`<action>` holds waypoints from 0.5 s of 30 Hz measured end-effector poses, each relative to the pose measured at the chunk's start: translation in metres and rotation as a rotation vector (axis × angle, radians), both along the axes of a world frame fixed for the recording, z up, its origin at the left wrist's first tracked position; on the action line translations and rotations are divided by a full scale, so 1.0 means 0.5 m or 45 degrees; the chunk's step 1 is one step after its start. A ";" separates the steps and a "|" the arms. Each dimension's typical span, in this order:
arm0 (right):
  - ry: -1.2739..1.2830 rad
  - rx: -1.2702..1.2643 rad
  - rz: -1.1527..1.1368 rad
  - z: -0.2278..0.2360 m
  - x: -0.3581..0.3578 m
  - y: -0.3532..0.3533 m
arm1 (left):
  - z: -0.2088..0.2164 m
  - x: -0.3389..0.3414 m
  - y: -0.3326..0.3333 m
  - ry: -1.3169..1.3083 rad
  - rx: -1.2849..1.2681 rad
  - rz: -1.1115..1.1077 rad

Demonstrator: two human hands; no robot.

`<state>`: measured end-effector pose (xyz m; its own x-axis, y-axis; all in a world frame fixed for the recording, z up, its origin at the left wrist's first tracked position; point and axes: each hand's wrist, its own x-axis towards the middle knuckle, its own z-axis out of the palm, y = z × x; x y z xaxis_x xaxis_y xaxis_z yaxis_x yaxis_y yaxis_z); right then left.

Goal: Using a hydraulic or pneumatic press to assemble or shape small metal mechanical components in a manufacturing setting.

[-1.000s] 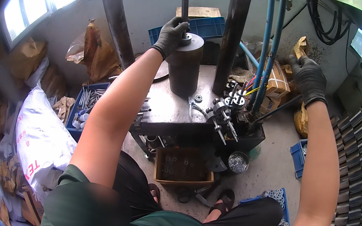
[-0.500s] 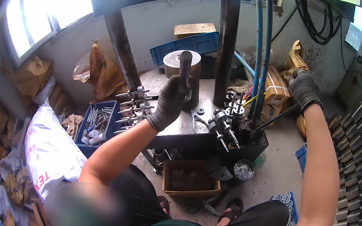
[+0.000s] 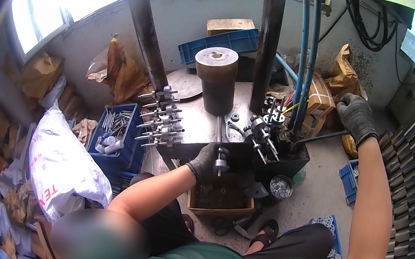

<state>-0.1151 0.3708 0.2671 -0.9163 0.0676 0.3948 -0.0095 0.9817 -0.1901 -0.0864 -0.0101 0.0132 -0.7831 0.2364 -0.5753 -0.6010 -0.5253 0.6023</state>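
Observation:
Low in front of the bench edge, my gloved left hand (image 3: 205, 162) is closed around a metal shaft (image 3: 219, 127) with a round collar near its lower end. The shaft points away from me toward a thick steel cylinder (image 3: 214, 82) standing on the metal bench top (image 3: 195, 122). Off to the right, my gloved right hand (image 3: 357, 118) is closed at the end of a dark lever (image 3: 321, 139); the glove hides the lever's tip. Shafts with round collars (image 3: 163, 123) lie in a row at the bench's left, and more shafts (image 3: 261, 136) lie at its right.
A blue bin (image 3: 116, 140) of metal pins stands left of the bench, beside a white sack (image 3: 60, 166). Below are a cardboard box (image 3: 221, 212) and a bowl of small parts (image 3: 280, 187). Posts (image 3: 265, 58) and blue hoses (image 3: 311, 59) rise behind. Stacked metal pieces (image 3: 413, 187) fill the right.
My left hand has come down and toward me from in front of the steel cylinder, where a grey rod stood up from its grip. My right hand has dropped slightly.

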 end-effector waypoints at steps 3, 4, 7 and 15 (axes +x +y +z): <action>0.049 -0.010 0.012 -0.010 0.028 0.000 | -0.021 -0.016 0.003 0.045 -0.072 0.061; 0.064 -0.022 0.012 -0.014 0.042 -0.001 | -0.038 -0.018 -0.001 0.045 -0.071 0.061; 0.103 -0.078 0.063 -0.037 0.101 -0.018 | -0.093 0.004 -0.013 -0.030 0.379 -0.060; 0.914 -0.133 0.634 -0.157 0.282 -0.155 | -0.041 0.193 0.016 0.712 -0.477 -0.429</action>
